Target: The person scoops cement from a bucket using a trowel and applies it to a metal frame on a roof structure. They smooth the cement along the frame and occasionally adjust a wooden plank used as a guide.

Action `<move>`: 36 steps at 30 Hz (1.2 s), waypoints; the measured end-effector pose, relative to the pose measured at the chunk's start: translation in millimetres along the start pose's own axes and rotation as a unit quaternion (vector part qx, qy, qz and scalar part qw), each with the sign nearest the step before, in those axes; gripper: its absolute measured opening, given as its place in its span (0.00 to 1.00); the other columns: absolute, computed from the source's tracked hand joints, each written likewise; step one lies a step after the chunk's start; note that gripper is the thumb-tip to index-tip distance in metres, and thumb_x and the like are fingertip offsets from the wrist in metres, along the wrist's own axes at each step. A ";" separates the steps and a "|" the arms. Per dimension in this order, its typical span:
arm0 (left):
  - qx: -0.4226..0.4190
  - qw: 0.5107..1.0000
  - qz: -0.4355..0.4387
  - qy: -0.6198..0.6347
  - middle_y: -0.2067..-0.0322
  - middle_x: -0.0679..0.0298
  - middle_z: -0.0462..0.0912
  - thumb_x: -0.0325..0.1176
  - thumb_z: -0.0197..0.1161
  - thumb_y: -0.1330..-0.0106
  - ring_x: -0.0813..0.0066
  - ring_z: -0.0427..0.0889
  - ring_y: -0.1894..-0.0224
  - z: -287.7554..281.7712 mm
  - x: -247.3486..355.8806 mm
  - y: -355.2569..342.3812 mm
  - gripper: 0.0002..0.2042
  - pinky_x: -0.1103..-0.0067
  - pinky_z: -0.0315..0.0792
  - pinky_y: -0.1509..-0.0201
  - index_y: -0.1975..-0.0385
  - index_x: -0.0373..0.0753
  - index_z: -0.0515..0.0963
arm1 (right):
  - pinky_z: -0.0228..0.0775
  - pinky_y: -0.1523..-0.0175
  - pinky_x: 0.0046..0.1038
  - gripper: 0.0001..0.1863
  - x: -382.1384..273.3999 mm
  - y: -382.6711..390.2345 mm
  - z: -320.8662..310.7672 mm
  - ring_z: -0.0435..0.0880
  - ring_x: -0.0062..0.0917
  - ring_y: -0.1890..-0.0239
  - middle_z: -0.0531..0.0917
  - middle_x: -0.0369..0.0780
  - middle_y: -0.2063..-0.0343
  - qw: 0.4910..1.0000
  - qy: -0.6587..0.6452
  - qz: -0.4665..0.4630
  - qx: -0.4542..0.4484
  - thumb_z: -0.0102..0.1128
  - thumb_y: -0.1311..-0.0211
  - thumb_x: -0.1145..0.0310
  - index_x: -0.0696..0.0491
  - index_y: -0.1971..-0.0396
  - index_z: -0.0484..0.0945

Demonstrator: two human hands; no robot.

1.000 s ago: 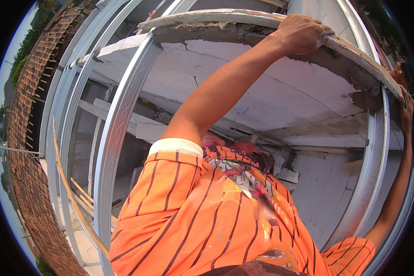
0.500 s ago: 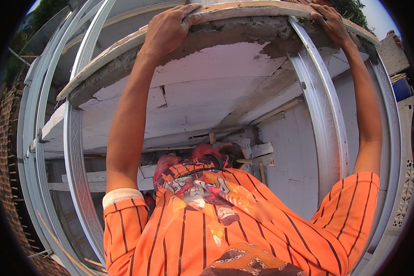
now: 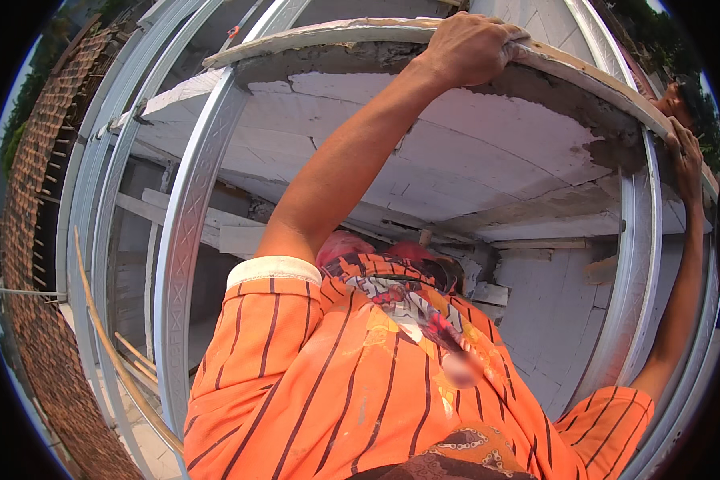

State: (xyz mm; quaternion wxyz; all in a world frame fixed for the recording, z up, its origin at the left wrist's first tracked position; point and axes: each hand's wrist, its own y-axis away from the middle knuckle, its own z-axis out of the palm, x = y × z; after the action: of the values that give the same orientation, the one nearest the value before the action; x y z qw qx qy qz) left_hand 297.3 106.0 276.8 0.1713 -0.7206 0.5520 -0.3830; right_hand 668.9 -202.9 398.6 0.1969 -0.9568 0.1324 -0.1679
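Observation:
A long, narrow wooden board (image 3: 336, 34) runs along the top of a wall of pale blocks (image 3: 360, 100). Over its upper edge my left hand (image 3: 472, 50) is bent, the fingers closed round it near the middle. Farther right, my right hand (image 3: 683, 156) grips the same board just past a metal channel; its fingers are partly hidden. Rough grey mortar (image 3: 536, 88) coats the blocks directly below the board. Silvery metal channels, a left one (image 3: 188, 192) and a right one (image 3: 636, 248), rise up to the board and pass behind it.
More metal channels (image 3: 88, 208) stand at the left, with thin bamboo poles (image 3: 124, 372) beside them. A tiled roof (image 3: 36, 296) lies beyond. Part of another person (image 3: 674, 102) shows behind the board at the far right. Wooden planks (image 3: 192, 224) sit below the wall.
The view has turned left, so board, channels and both hands appear farther right. Both hands keep about the same places on the board. More of the tiled roof shows.

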 end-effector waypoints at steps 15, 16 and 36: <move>-0.018 1.000 -0.013 0.022 0.52 0.57 0.81 0.40 0.56 0.33 0.59 0.79 0.50 -24.0 12.5 4.8 0.17 0.69 0.67 0.43 0.48 0.40 0.78 | 0.61 0.40 0.32 0.26 -47.9 -12.2 -14.6 0.75 0.35 0.51 0.81 0.41 0.57 0.996 -0.016 -0.058 0.058 0.52 0.35 0.48 0.53 0.48 0.77; -0.022 0.999 -0.030 0.035 0.52 0.55 0.81 0.39 0.56 0.33 0.58 0.79 0.49 -25.4 13.7 -1.4 0.17 0.69 0.67 0.42 0.47 0.41 0.77 | 0.63 0.41 0.33 0.26 -37.4 -16.2 -6.0 0.75 0.34 0.50 0.80 0.40 0.56 0.988 0.065 -0.092 0.104 0.51 0.34 0.46 0.52 0.48 0.77; -0.044 0.999 -0.008 0.011 0.51 0.55 0.80 0.39 0.54 0.32 0.56 0.78 0.49 -7.6 40.5 -12.7 0.17 0.67 0.67 0.42 0.46 0.41 0.77 | 0.71 0.49 0.39 0.19 -34.0 5.7 -27.2 0.82 0.38 0.56 0.85 0.45 0.60 0.992 -0.079 -0.023 0.092 0.55 0.38 0.55 0.56 0.63 0.83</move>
State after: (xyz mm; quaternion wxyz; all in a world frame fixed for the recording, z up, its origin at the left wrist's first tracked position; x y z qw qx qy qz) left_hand 304.0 74.0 304.9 0.1301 -0.7274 0.5649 -0.3674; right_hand 626.8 -206.1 410.6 0.2896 -0.9479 0.0782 -0.1078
